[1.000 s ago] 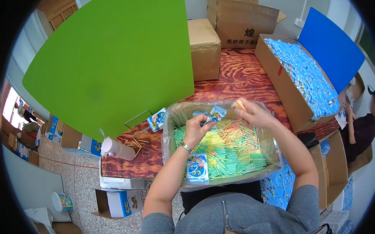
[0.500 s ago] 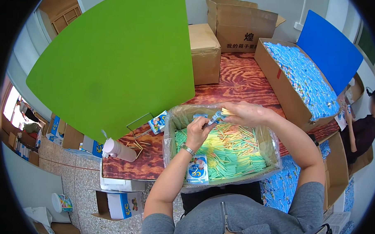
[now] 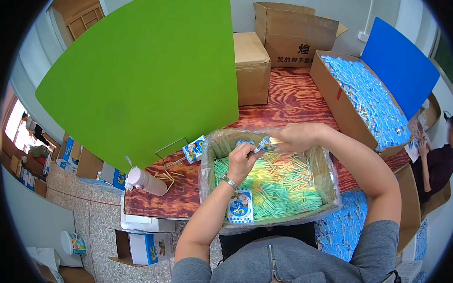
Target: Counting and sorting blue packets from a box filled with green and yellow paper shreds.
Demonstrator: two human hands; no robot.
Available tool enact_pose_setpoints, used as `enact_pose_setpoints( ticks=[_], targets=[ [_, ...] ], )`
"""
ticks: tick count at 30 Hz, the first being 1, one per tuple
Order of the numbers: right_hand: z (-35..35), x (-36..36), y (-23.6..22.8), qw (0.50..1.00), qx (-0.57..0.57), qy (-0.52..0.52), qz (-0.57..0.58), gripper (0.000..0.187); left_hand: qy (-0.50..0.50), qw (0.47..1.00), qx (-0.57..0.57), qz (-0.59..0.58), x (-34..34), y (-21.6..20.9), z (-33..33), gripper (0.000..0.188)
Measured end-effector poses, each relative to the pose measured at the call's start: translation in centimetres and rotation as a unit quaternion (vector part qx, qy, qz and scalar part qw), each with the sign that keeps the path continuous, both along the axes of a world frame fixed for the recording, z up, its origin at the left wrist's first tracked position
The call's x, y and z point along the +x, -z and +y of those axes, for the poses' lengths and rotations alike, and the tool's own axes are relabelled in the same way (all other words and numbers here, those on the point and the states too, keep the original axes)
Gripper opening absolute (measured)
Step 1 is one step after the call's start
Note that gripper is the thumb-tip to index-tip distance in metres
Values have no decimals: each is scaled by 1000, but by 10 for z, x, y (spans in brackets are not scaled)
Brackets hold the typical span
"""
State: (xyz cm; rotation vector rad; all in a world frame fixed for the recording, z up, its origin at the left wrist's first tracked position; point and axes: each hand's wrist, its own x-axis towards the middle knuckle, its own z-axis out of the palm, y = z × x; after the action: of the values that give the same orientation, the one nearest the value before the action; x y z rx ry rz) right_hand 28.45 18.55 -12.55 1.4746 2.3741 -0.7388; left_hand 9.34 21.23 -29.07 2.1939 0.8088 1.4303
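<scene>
Above a plastic-lined carton (image 3: pixel 332 171) of thin green, yellow and orange sticks (image 3: pixel 272 193), my left hand (image 3: pixel 240 162) pinches a small blue-and-white packet (image 3: pixel 261 144) by its side. My right hand (image 3: pixel 300 137) is closed round a small bundle of pale yellow sticks (image 3: pixel 274 141), whose ends meet the packet's mouth. How far they reach inside cannot be made out. Another blue-and-white packet (image 3: pixel 241 206) lies flat at the carton's near left edge. One more packet (image 3: pixel 194 149) leans by a wire stand (image 3: pixel 172 153) outside the carton.
A pink bottle (image 3: pixel 146 181) and loose sticks (image 3: pixel 168 178) are on the left of the wood-patterned table (image 3: pixel 298 91). A large green panel (image 3: pixel 139 73) rises behind. A long carton of blue packets (image 3: pixel 365 99) stands at the far right, near another person (image 3: pixel 440 159).
The whole view has shifted slightly. My right hand has turned a little and its forearm has swung outward; the sticks stay at the packet's mouth. My left hand keeps its pinch.
</scene>
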Motion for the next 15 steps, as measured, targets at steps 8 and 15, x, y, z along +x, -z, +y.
enact_pose_setpoints(
  ticks=[8, 15],
  targets=[
    [11, 12, -3, 981, -172, 31, 86, 75, 14, 996, 81, -18, 1, -1, 2, 21],
    [9, -25, 0, 991, 34, -51, -116, 77, 30, 999, 13, 13, 4, -6, -7, 21]
  ],
)
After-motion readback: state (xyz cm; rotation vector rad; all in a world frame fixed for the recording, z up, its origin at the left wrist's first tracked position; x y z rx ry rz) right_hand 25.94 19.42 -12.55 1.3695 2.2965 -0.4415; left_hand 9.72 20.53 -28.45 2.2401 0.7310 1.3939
